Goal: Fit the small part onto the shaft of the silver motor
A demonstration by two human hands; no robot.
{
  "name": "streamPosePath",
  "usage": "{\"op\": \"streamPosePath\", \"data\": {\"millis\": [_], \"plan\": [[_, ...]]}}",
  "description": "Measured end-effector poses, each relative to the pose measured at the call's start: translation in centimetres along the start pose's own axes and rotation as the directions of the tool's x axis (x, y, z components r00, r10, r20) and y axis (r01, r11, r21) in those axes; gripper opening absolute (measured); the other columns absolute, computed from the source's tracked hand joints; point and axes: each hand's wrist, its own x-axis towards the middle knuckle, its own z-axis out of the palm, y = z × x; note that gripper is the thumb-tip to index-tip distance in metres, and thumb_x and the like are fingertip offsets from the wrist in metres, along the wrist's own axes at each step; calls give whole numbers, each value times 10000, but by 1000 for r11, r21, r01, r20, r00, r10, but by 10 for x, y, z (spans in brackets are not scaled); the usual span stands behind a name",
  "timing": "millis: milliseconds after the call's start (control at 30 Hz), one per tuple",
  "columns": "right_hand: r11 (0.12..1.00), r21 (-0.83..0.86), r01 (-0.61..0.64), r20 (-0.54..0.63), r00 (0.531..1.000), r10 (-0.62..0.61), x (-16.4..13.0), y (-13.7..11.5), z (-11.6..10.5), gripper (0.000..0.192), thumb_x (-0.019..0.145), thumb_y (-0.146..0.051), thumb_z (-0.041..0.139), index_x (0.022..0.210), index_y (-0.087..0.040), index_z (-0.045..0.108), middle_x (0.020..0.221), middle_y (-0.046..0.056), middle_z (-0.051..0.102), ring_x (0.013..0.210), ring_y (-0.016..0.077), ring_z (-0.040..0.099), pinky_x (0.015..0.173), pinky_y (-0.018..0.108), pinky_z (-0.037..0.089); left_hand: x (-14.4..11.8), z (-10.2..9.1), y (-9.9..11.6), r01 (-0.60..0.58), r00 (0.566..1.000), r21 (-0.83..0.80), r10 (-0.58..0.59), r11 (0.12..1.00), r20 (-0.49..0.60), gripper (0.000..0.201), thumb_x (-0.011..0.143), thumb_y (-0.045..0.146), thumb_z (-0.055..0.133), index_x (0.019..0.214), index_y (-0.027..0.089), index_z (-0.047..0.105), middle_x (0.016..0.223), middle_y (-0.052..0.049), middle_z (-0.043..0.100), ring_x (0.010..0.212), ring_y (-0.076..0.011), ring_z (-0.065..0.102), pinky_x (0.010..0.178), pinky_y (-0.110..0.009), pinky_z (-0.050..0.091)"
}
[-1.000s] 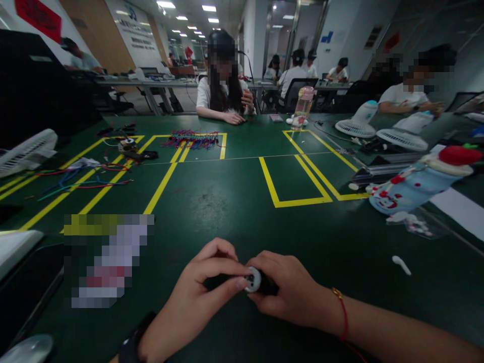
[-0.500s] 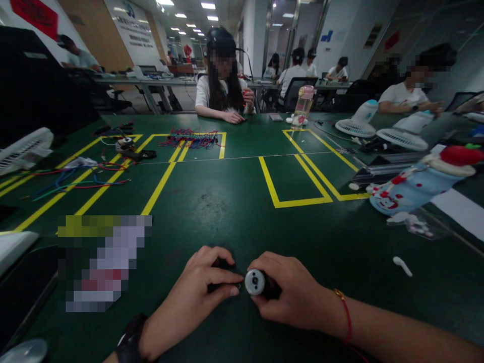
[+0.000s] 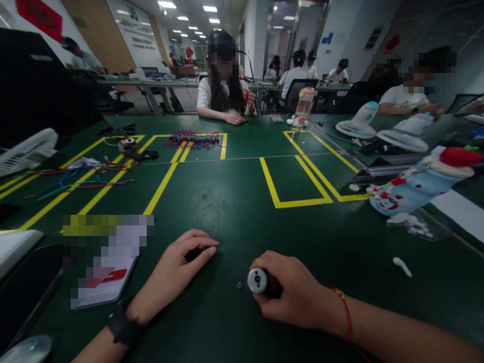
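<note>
My right hand (image 3: 291, 290) wraps round a small cylindrical motor (image 3: 257, 280). Its silver round end, with a dark hub and small holes, faces up; the dark body is partly covered by my fingers. Just left of the motor, a tiny ring-like nut (image 3: 239, 285) lies on the green table (image 3: 212, 322). My left hand (image 3: 185, 264) is over the table, farther left and forward of the nut. Its fingers stretch out in a loose curve with the thumb tip close to them, and nothing shows between them.
Left of my left hand lies a partly blurred phone (image 3: 109, 282). Wires (image 3: 86, 184) and a wire bundle (image 3: 192, 139) lie farther off. To the right are a white earbud (image 3: 402, 267), a blue cup (image 3: 416, 186) and fans (image 3: 357, 121). A person (image 3: 223, 91) sits opposite.
My left hand has let go of the small nut and moved away, leftward and forward. The right hand keeps holding the motor in nearly the same place.
</note>
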Motion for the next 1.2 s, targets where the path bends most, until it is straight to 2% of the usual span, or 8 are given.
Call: {"op": "streamPosePath", "data": {"millis": [200,300,400,500,633,833,967,1200], "plan": [[1000,-17,2,-7,1000,-2,1,-1,1,328,702,-170,647,1017,-203,560,909,2,594,730,135,517,621,253,378,-9,12,27,-203,958,162,162,966,235,219,787,331,711,1003,313,683,1095,-6,606,1012,-235,544,891,-394,397],[1000,-18,-2,-4,1000,2,1,0,2,317,699,-170,637,1004,-202,558,906,8,594,744,145,522,625,260,375,-15,23,41,-229,943,141,184,963,277,185,792,284,710,975,297,685,1051,-9,622,971,-228,547,851,-376,394],[1000,-20,1,-6,1000,-1,1,1,3,314,696,-170,631,998,-202,554,910,13,595,752,152,522,628,266,371,-20,31,51,-181,960,40,168,983,223,67,841,225,661,892,259,689,963,-16,625,908,-205,563,795,-340,423],[1000,-30,8,6,1000,-8,1,0,3,304,706,-179,626,1002,-201,559,900,16,593,752,155,523,627,267,368,-24,35,57,-129,988,-110,138,985,73,72,866,206,640,902,246,687,935,-21,599,868,-178,578,753,-291,465],[999,-45,22,42,999,-20,4,-2,2,243,748,-216,616,986,-197,566,895,17,597,754,155,526,630,267,371,-26,36,65,-190,980,-151,179,970,-83,139,864,176,642,955,265,697,907,-19,584,844,-166,584,715,-259,488],[997,-60,43,63,997,-39,5,-1,2,225,766,-236,616,979,-190,564,896,21,602,778,162,538,663,276,389,-20,40,77,-137,990,-160,138,977,-4,140,866,145,609,900,243,702,940,-34,590,886,-180,585,758,-282,497],[998,-51,47,54,998,-44,5,-1,3,203,780,-237,601,975,-193,566,892,22,607,780,161,543,666,273,395,-19,41,77,-143,990,-202,139,969,-33,113,858,166,628,874,244,709,896,-30,580,841,-171,582,714,-266,499],[998,-60,29,61,998,-25,4,-2,3,211,756,-231,616,960,-199,571,883,18,603,768,163,542,650,277,387,-20,41,80,-117,991,-225,129,967,39,212,834,130,612,962,270,707,988,-45,576,942,-203,577,808,-323,502]]}}
